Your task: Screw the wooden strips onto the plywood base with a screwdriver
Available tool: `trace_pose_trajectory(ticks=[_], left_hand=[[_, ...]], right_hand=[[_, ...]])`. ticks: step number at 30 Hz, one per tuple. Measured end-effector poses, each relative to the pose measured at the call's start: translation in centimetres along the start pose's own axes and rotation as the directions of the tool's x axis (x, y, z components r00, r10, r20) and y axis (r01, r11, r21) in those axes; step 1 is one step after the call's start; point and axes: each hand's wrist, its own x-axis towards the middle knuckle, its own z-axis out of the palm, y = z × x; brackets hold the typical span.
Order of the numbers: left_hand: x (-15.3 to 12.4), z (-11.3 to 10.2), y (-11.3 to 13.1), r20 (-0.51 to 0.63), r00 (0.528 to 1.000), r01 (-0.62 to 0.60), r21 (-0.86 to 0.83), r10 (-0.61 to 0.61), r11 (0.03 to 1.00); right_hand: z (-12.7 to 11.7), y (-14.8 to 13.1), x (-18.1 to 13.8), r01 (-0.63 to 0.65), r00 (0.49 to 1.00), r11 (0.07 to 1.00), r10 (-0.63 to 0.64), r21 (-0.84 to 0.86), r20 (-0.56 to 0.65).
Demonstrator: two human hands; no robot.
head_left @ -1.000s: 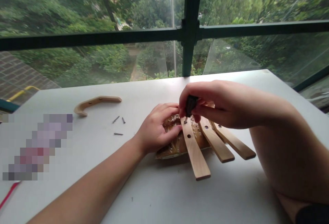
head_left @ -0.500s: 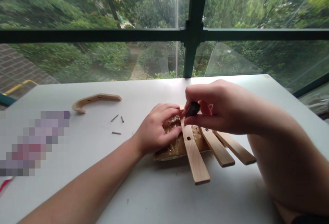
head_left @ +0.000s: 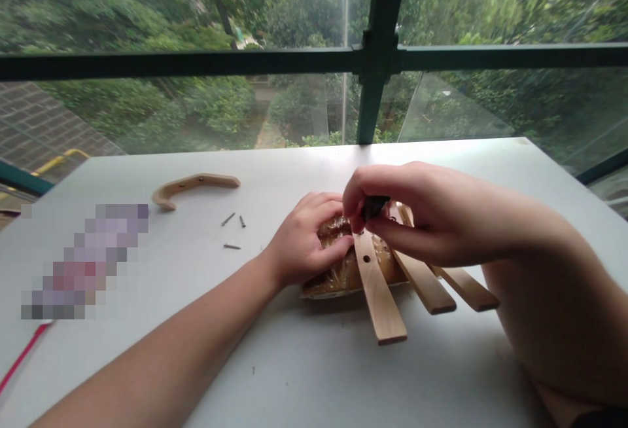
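A brown block in shiny clear wrapping [head_left: 338, 274] lies on the white table, with several flat wooden slats across it, their ends jutting toward me. My left hand [head_left: 311, 238] is curled over the block. Its fingertips and thumb press against the left edge of the nearest slat [head_left: 377, 294], steadying it. Above this slat's upper screw hole, my right hand [head_left: 407, 212] is closed round a short black screwdriver [head_left: 375, 207]; its tip is hidden by the fingers. A lower hole in the slat is uncovered. Farther right, a second slat [head_left: 426, 284] and a third slat [head_left: 471, 289] are partly under my right hand.
To the left lie three loose screws [head_left: 232, 247]. Behind them rests a curved wooden piece [head_left: 196, 182] with holes. A blurred-out purple item [head_left: 93, 251] with a red cord [head_left: 24, 356] is at far left. A green-framed window [head_left: 196, 63] borders the table's far edge.
My right hand has turned at the wrist, and its fingers now cover more of the screwdriver. My left hand keeps its hold. The whole view has shifted slightly.
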Motion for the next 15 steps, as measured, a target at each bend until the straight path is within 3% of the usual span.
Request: trace_pose_trajectory(ticks=[7,15], left_hand=[[0.09,0.02,-0.16,0.021,1.0,-0.001,0.014,0.001,1.0],[0.03,0.06,-0.34,0.015,1.0,-0.016,0.001,0.016,1.0]], right_hand=[[-0.73,0.07,-0.68,-0.096,0.995,0.987,0.092,-0.128,-0.041],[-1.0,0.42,-0.51,-0.111,0.992,0.974,0.097,-0.197,-0.078]])
